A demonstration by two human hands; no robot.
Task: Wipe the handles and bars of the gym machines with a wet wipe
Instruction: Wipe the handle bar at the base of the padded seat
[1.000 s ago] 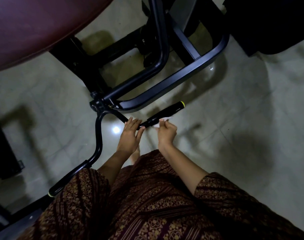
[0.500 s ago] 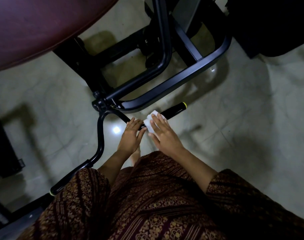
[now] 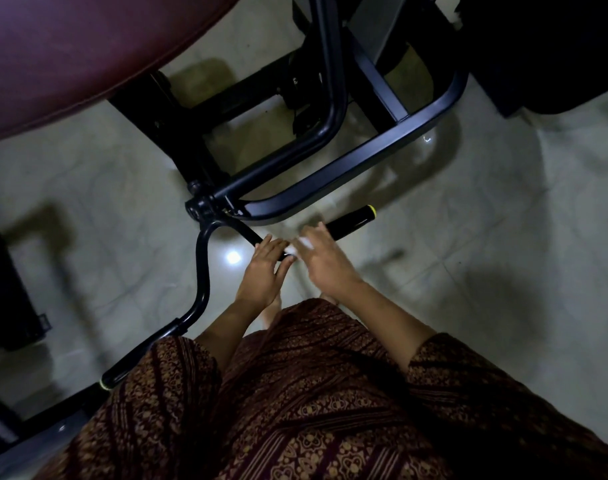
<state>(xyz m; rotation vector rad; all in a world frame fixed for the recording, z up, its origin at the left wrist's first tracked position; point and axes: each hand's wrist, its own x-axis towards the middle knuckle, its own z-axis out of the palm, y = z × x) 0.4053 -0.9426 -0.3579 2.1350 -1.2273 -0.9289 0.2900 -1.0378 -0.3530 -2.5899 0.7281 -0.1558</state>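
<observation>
Step in hand: the right-side handle [image 3: 351, 221] of the machine's bar [image 3: 205, 268] is being wiped. The bar is steadied by the left grip [image 3: 266, 263], which is curled round the tube just inboard of the handle. The wet wipe [image 3: 296, 247] is pressed onto the tube by the right grip [image 3: 325, 261], fingers laid fairly straight over it; heavy blur, so the thumb's position cannot be told. The wipe sits between the two grips, touching the bar, above the floor [image 3: 468, 244].

To be done well: the wipe should be wrapped round the tube and drawn outward to the yellow end cap [image 3: 372, 211], with the underside covered. The bar is best kept steadied. The opposite handle [image 3: 129, 365] appears not yet reached.
</observation>
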